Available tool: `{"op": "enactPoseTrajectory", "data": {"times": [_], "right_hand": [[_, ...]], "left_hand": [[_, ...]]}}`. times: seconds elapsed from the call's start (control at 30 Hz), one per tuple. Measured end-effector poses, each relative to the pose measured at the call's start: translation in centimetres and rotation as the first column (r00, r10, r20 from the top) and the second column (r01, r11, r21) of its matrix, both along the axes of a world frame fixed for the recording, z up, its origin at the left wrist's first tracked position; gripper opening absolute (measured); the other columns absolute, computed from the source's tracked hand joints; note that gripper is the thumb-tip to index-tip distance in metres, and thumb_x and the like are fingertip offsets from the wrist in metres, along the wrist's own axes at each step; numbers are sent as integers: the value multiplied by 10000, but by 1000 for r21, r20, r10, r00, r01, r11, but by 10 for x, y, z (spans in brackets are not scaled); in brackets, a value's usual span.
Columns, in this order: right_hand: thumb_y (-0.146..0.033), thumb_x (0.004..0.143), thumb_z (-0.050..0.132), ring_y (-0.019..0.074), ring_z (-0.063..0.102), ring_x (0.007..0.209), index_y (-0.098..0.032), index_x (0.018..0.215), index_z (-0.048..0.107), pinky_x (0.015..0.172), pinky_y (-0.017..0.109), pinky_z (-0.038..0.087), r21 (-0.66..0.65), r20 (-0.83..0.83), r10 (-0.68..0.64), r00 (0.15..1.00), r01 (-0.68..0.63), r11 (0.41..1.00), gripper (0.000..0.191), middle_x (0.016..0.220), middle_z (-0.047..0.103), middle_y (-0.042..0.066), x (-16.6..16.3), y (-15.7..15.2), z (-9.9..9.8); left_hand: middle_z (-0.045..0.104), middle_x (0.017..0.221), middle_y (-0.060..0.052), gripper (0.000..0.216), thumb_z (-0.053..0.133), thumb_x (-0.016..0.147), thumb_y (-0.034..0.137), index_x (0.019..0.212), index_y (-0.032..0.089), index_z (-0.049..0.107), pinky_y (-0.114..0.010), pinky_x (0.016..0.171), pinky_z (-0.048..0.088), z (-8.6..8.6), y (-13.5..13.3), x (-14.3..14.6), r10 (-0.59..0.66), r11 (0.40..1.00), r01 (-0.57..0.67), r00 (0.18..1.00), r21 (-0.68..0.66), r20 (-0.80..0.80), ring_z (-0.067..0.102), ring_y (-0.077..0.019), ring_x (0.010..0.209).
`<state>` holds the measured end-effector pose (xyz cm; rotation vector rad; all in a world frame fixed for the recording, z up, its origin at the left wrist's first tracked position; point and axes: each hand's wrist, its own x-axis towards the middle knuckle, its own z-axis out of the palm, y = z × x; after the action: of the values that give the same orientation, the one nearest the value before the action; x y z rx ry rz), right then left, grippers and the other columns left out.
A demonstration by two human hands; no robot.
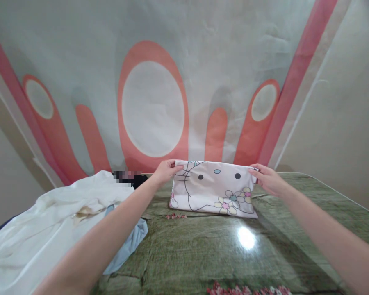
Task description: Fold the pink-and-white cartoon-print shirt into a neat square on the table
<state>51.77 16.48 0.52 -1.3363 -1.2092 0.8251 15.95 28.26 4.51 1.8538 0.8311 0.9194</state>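
Note:
A folded pale pink cloth with a printed cartoon cat face and flowers hangs between my two hands, its lower edge at the table surface. My left hand pinches its upper left corner, thumb in front. At the upper right corner, my right hand grips the cloth in the same way. The cat face appears upside down, with two black eyes and a blue nose. Whether the cloth is a pillowcase or a garment I cannot tell.
A heap of white fabric lies on the left, with a light blue cloth under it and a dark item behind. The table has a green wood-look cover with printed pink flowers. A printed backdrop rises behind.

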Motion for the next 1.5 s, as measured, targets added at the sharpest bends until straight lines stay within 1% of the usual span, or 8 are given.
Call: {"op": "enactPoseTrajectory", "data": {"times": [0.23, 0.43, 0.63, 0.77, 0.9, 1.0, 1.2, 1.5], "right_hand": [[-450, 753, 599, 162, 527, 667, -251, 820, 538, 595, 286, 422, -92, 171, 156, 973, -142, 986, 219, 745, 569, 26, 3, -122, 43], [-352, 843, 495, 227, 555, 959, -261, 891, 572, 834, 352, 425, -405, 172, 504, 846, -406, 819, 128, 984, 619, 98, -48, -208, 36], [-212, 787, 510, 207, 569, 967, -249, 928, 617, 871, 333, 424, -536, 164, 649, 743, -485, 691, 181, 1005, 641, 52, -90, -235, 30], [-245, 770, 538, 200, 572, 959, -217, 979, 606, 859, 304, 435, -539, 238, 671, 702, -479, 693, 221, 998, 642, 36, -77, -215, 31], [-450, 848, 425, 234, 521, 1077, -185, 1183, 513, 903, 353, 420, -388, 524, 429, 736, -242, 889, 436, 1181, 569, 98, -57, -155, 4], [-492, 863, 344, 258, 319, 1274, -99, 1329, 373, 1048, 398, 254, -189, 785, 193, 589, -69, 980, 610, 1370, 390, 160, -49, -102, -33], [-596, 861, 208, 259, 176, 1339, -232, 1403, 261, 1074, 503, 105, -204, 938, 176, 300, 63, 977, 655, 1466, 231, 57, -41, -39, -83], [-596, 849, 289, 270, 263, 1306, -259, 1363, 348, 1053, 512, 142, -193, 941, 190, 281, -17, 981, 618, 1432, 317, 58, -20, -6, -80]], "left_hand": [[694, 809, -29, 273, 697, 663, 324, 888, 170, 698, -284, 720, 494, 45, -102, -54, -72, 997, 69, 993, -42, -97, 634, -202, 799], [703, 894, -4, 187, 604, 738, 260, 885, 250, 719, -287, 815, 474, 12, -170, -94, -331, 933, 255, 885, -253, -327, 637, -204, 866], [670, 1021, 3, 228, 595, 773, 333, 964, 247, 686, -263, 902, 417, 0, -196, -113, -468, 878, 362, 782, -312, -412, 586, -187, 984], [641, 1068, -1, 319, 502, 845, 432, 1073, 245, 622, -250, 869, 425, 2, -187, -103, -451, 893, 377, 738, -247, -503, 575, -170, 978], [516, 1272, -35, 401, 394, 899, 420, 1234, 228, 502, -292, 981, 333, -24, -152, -65, -264, 928, 369, 760, 59, -594, 465, -185, 1157], [306, 1425, -99, 537, 340, 908, 448, 1362, 161, 337, -349, 1067, 188, -52, -118, -32, -148, 891, 399, 708, 217, -691, 255, -208, 1310], [116, 1484, -88, 672, 192, 880, 607, 1419, 205, 179, -460, 1067, 53, -88, -69, -1, 72, 878, 354, 570, 323, -819, 78, -254, 1355], [231, 1445, -150, 702, 316, 849, 593, 1383, 140, 262, -518, 1044, 92, -87, -63, 12, 143, 898, 283, 536, 336, -832, 173, -308, 1324]]}}
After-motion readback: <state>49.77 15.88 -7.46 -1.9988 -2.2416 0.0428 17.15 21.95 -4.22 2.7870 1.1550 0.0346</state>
